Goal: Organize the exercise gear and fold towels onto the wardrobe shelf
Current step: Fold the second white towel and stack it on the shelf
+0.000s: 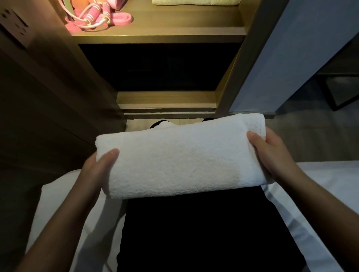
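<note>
A folded white towel (180, 157) is held level in front of me, below the wardrobe. My left hand (97, 167) grips its left end, thumb on top and fingers hidden underneath. My right hand (270, 153) grips its right end the same way. Above, the lit wooden wardrobe shelf (174, 29) carries pink exercise gear at its left: a skipping rope (93, 17) with striped handles and a pink band (124, 19). Another folded pale towel (196, 2) lies at the shelf's back right, cut off by the frame's top edge.
Under the lit shelf is a dark compartment (159, 66) and a lower wooden ledge (167, 101). A grey wardrobe door (291, 58) stands open at the right. A wall socket (13, 25) is at the upper left. White bedding (320, 194) lies beside my dark trousers.
</note>
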Tool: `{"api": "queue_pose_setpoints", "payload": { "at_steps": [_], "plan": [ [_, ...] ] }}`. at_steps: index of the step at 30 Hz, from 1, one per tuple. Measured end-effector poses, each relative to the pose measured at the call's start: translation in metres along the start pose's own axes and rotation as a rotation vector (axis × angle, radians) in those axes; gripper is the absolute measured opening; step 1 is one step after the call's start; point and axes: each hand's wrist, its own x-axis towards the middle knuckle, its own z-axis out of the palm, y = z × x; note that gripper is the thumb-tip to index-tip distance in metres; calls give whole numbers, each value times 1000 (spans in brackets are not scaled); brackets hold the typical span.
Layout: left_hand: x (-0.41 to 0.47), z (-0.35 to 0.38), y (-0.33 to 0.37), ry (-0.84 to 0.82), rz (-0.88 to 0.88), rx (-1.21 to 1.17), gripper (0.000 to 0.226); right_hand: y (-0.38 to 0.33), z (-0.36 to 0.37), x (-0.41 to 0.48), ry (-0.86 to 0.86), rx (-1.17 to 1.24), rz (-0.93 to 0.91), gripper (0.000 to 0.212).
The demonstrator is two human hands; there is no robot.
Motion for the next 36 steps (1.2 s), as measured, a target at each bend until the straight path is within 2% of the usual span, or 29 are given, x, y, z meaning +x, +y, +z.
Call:
{"api": "queue_pose_setpoints", "payload": {
  "at_steps": [1,3,7,9,11,13,17,20,22,24,26,28,32,36],
  "plan": [
    [-5,-4,-6,-43,22,-13,45,1,3,-1,9,-13,-40,34],
    [-12,-8,-15,-64,89,-32,42,1,7,0,18,-54,-114,31],
    [-9,7,-5,83,305,118,40,-2,8,5,56,-83,-186,40],
    [-1,16,6,129,416,207,28,-4,6,9,97,-69,-210,40],
    [15,23,14,157,451,305,22,-4,7,15,128,-99,-227,39],
    [36,31,18,128,365,386,25,-2,10,25,98,-171,-197,40],
    [80,36,21,-50,-86,488,54,-5,16,60,-55,-380,2,46],
    [97,37,31,-76,-245,505,60,-15,16,81,-172,-475,150,48],
    [103,39,31,-60,-238,481,59,-19,17,88,-182,-513,146,50],
    [103,38,27,-12,-101,442,52,-19,18,87,-86,-487,13,49],
    [97,35,21,36,55,352,36,-13,17,80,7,-394,-123,45],
    [92,32,19,38,137,290,29,-5,15,75,-8,-287,-198,42],
    [97,33,30,-32,159,399,47,-5,9,81,-108,-255,-151,45],
    [117,40,42,-77,23,538,62,-16,12,104,-152,-382,-93,46]
  ]
}}
